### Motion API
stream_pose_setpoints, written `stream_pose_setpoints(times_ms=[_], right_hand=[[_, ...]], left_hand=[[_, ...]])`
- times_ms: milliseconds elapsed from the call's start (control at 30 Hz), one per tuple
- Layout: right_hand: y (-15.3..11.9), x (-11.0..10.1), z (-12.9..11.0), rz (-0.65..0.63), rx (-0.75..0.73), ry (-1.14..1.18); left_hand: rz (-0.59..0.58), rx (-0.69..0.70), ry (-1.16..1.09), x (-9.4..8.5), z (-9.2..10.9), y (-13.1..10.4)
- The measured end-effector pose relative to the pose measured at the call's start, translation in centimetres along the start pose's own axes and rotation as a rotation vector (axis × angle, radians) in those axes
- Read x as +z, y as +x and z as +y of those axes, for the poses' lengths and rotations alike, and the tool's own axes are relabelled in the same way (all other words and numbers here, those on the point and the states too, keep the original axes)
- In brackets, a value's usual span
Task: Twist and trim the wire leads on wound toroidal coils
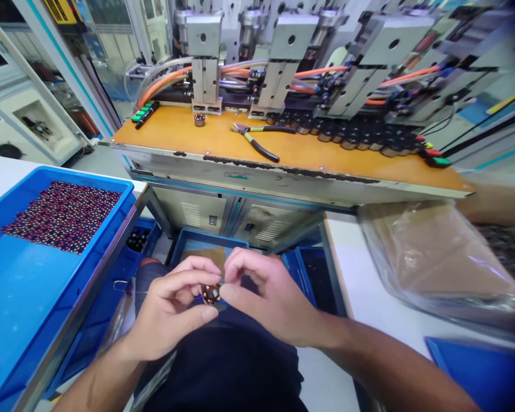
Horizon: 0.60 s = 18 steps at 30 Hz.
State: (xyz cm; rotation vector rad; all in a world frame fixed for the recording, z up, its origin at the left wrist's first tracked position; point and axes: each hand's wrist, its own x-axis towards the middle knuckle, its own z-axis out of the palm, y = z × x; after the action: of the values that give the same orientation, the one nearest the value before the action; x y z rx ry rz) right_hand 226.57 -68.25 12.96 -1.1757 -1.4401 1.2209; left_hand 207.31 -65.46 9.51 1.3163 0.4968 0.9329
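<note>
In front of my lap, a small dark round motor stator with copper-coloured windings [210, 293] is gripped between the thumb and fingers of my left hand [171, 300]. My right hand [266, 289] meets it from the other side; its thumb rests at the stator's right edge with the fingers curled above. Part of the stator is hidden by the fingertips. On the orange bench ledge [163, 134] ahead stand one similar stator [199, 120] and a long cluster of dark stators [360, 134]. Pliers with black and yellow handles [257, 143] lie open between them.
At left, a blue tray [21, 286] holds many small dark and red pieces. Machine heads with hoses [283, 51] rise behind the ledge. A plastic-wrapped brown stack [429, 246] lies on the right table, near a blue bin [476, 366]. Another blue bin [214, 236] sits below.
</note>
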Motion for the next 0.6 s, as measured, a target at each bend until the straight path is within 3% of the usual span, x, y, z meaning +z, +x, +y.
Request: stream_pose_setpoints(times_ms=[100,300,600], right_hand=[[0.3,0.0,-0.4,-0.059,0.045,-0.010],[0.6,-1.4,0.2,-0.156,0.264,0.217],[-0.2,-0.5,0.1,-0.208,0.342,0.268]], left_hand=[[0.055,-0.037,0.048,0.3,0.1,0.0],[0.059,-0.093,-0.113,0.0,0.4,0.0],[0.064,-0.093,-0.083,-0.2,0.2,0.0]])
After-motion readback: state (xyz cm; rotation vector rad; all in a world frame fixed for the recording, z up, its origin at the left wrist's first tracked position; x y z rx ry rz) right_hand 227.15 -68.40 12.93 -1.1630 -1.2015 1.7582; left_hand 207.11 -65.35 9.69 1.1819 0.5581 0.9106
